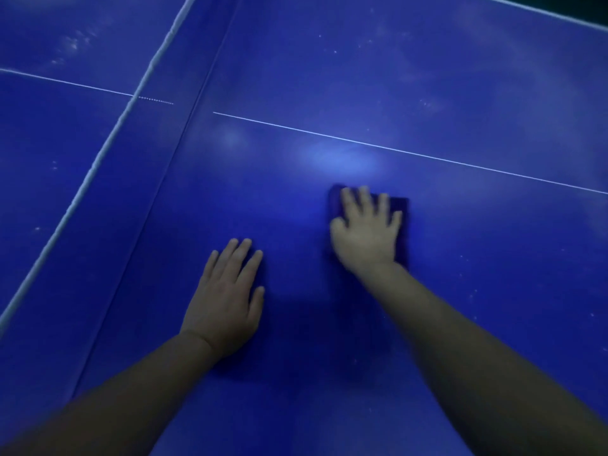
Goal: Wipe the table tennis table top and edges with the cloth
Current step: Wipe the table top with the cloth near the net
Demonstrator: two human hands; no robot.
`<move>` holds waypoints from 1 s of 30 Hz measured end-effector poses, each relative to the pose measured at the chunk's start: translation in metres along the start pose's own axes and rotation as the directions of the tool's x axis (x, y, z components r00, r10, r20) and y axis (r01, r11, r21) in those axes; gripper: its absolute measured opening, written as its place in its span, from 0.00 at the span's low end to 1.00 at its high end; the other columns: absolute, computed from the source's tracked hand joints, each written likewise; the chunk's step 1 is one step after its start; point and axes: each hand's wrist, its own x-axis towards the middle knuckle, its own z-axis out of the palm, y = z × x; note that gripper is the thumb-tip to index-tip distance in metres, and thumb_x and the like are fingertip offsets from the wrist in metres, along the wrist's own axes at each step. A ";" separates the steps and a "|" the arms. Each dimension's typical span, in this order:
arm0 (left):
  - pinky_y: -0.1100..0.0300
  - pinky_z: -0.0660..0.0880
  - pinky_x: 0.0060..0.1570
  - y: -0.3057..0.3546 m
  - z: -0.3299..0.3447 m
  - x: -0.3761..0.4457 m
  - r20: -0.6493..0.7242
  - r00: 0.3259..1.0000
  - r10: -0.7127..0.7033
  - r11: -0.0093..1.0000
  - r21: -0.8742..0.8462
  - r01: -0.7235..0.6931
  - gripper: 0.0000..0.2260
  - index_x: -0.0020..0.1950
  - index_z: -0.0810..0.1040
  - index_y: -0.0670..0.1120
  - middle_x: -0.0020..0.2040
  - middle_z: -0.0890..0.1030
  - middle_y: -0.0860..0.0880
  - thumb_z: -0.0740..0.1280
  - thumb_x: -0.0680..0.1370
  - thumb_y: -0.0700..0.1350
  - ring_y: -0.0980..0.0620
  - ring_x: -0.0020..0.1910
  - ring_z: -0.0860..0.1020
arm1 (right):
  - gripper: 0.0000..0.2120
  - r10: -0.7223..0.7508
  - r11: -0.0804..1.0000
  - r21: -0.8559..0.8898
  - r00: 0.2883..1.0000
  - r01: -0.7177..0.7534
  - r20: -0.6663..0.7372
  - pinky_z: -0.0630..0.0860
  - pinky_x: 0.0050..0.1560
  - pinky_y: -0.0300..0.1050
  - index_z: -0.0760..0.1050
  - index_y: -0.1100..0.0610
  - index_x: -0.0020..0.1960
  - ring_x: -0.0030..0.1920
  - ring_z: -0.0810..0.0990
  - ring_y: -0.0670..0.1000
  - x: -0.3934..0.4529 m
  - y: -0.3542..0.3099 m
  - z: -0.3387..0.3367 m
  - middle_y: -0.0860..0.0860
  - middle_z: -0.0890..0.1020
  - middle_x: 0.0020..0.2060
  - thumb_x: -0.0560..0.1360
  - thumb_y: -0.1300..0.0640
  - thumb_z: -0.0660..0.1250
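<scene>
The blue table tennis table top (427, 93) fills the head view. A dark purple-blue folded cloth (402, 209) lies flat on it right of centre. My right hand (365, 228) presses down on the cloth with fingers spread and straight; the cloth shows past the fingertips and on the hand's right side. My left hand (227, 297) rests flat on the bare table surface to the left of the cloth, fingers straight and holding nothing. Both forearms reach in from the bottom of the frame.
The net (108, 139) with its white top band runs diagonally across the left side. A thin white centre line (394, 149) crosses the table beyond my hands. Pale dust smears show at the upper right and beyond the net. The far table edge (543, 11) is at top right.
</scene>
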 end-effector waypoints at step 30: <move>0.45 0.50 0.75 0.031 0.017 -0.079 0.018 1.000 -0.016 0.994 0.110 0.014 0.27 0.76 0.66 0.42 0.77 0.63 0.39 0.52 0.80 0.54 0.40 0.77 0.58 | 0.29 -0.476 0.877 -0.068 0.879 0.476 0.018 0.53 0.74 0.69 0.62 0.45 0.78 0.78 0.57 0.63 -0.188 0.022 0.031 0.51 0.62 0.79 0.77 0.43 0.55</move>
